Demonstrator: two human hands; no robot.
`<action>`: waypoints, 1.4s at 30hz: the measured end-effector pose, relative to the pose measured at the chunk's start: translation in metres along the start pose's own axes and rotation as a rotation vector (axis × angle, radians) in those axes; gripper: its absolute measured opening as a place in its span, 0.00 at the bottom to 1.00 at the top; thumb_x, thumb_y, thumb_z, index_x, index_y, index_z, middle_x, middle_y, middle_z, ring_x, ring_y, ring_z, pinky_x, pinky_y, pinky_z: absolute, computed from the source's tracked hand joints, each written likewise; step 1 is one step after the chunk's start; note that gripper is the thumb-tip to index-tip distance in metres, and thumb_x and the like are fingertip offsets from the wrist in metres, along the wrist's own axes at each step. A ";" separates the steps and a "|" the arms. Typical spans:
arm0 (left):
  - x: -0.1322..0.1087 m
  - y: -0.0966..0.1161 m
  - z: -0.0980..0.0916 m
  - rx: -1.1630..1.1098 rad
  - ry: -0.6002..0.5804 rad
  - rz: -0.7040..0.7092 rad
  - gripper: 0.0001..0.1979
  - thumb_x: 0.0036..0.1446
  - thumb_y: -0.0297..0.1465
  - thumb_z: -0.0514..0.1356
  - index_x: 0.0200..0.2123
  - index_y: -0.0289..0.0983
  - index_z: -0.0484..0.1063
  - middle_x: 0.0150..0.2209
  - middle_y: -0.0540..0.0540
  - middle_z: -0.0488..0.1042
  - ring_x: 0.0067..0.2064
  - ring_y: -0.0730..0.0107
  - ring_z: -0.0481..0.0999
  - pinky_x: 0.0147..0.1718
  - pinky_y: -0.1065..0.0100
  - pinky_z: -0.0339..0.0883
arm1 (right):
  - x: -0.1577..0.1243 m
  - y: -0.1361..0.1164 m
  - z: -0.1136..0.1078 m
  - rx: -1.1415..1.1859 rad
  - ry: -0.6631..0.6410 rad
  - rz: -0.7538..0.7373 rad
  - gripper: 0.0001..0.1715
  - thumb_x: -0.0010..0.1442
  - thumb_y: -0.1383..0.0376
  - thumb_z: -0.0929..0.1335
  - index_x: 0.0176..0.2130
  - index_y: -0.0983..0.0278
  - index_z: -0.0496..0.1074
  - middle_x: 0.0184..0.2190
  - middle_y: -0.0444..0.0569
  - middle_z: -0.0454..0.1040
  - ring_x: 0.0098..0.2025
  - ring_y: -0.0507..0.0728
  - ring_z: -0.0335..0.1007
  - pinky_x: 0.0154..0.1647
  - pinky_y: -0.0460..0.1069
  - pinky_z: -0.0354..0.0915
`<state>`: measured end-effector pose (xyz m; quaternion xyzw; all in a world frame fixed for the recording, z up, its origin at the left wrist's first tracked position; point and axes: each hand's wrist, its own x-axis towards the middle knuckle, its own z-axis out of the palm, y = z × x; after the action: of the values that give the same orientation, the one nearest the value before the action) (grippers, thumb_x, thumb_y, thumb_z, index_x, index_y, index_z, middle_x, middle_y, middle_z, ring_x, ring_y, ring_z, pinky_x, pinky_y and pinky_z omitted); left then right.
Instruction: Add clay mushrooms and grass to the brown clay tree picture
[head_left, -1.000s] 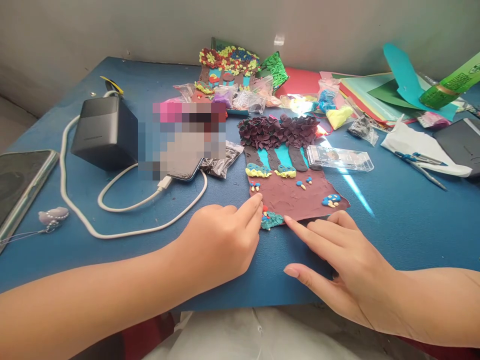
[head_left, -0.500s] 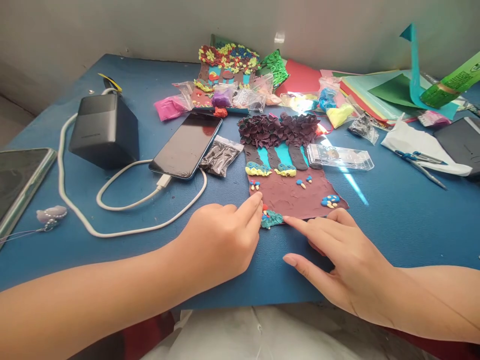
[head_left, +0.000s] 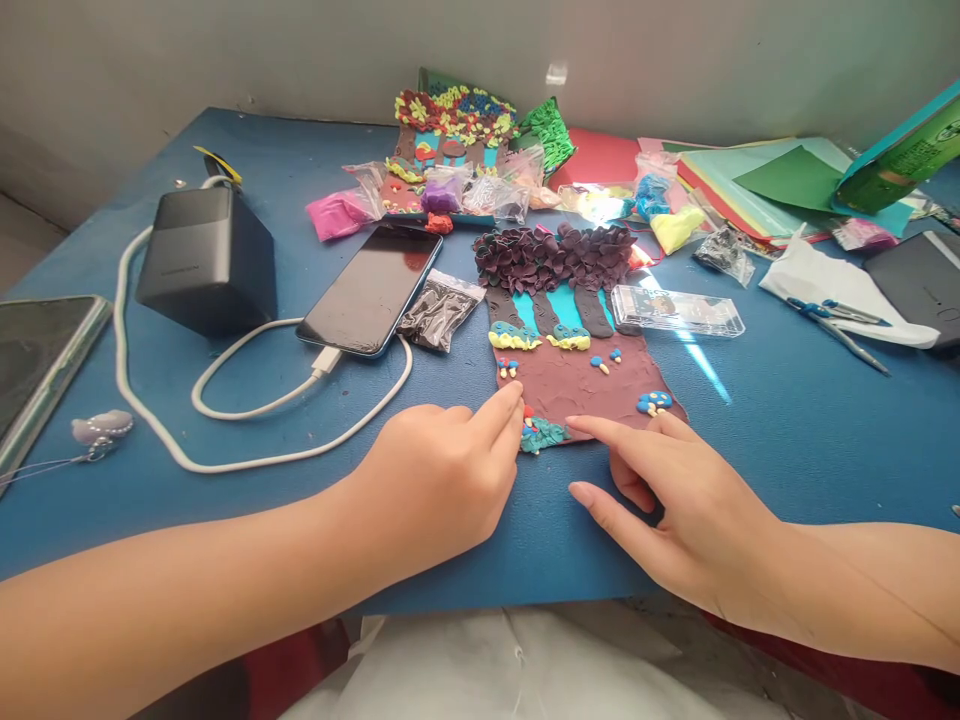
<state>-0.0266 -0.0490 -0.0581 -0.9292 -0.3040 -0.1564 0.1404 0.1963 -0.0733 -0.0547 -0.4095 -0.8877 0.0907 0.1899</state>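
A clay picture (head_left: 559,377) lies flat on the table, with dark brown petal-like leaves on top, black tree trunks over bright blue, and brown ground with small blue mushrooms. My left hand (head_left: 459,465) is closed at its lower left edge, index and middle fingers side by side on the border; its thumb is hidden. Beside those fingertips is a tuft of teal clay leaves (head_left: 541,434) with a red bit above it. My right hand (head_left: 686,490) has thumb and index apart, holding nothing; its index tip rests by the tuft's right end. The other fingers curl at the lower edge.
Left are a phone (head_left: 371,290) on a white cable (head_left: 247,465) and a black power block (head_left: 206,260). A clear plastic box (head_left: 679,310) touches the picture's right side. Behind are bagged clay (head_left: 341,212) and another clay picture (head_left: 454,140); scissors (head_left: 836,315) lie right.
My right index fingertip has shifted slightly up at the tuft, and the right hand has moved a little. My left hand stays in place. The blue strip at the upper right has swung down.
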 end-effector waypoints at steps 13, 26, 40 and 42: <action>-0.001 0.000 0.000 0.009 -0.007 -0.004 0.16 0.57 0.22 0.53 0.43 0.27 0.79 0.48 0.37 0.79 0.23 0.70 0.78 0.15 0.68 0.65 | 0.001 0.002 -0.001 -0.033 -0.029 0.008 0.16 0.67 0.64 0.60 0.50 0.69 0.69 0.17 0.39 0.62 0.21 0.53 0.57 0.30 0.49 0.58; 0.003 0.008 -0.008 -0.407 0.199 -0.191 0.13 0.64 0.23 0.47 0.47 0.28 0.69 0.39 0.39 0.79 0.40 0.67 0.79 0.32 0.71 0.72 | 0.006 0.005 0.000 0.021 0.219 -0.179 0.08 0.67 0.65 0.65 0.43 0.68 0.69 0.18 0.39 0.65 0.20 0.48 0.58 0.24 0.45 0.57; 0.007 0.034 -0.008 -1.182 -0.052 -0.377 0.12 0.68 0.34 0.44 0.35 0.38 0.63 0.28 0.53 0.67 0.27 0.78 0.66 0.28 0.77 0.63 | 0.006 -0.001 0.011 0.084 0.323 -0.590 0.09 0.62 0.77 0.60 0.39 0.73 0.67 0.19 0.45 0.66 0.21 0.51 0.54 0.21 0.48 0.45; 0.008 0.030 -0.009 -1.126 -0.037 -0.328 0.15 0.68 0.31 0.45 0.29 0.37 0.63 0.25 0.54 0.66 0.25 0.80 0.64 0.26 0.77 0.62 | 0.008 0.000 0.009 0.130 0.319 -0.550 0.09 0.64 0.76 0.58 0.38 0.69 0.65 0.19 0.43 0.64 0.20 0.51 0.53 0.21 0.48 0.47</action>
<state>-0.0034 -0.0713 -0.0521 -0.8041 -0.3162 -0.2971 -0.4063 0.1885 -0.0673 -0.0608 -0.1501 -0.9166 0.0274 0.3696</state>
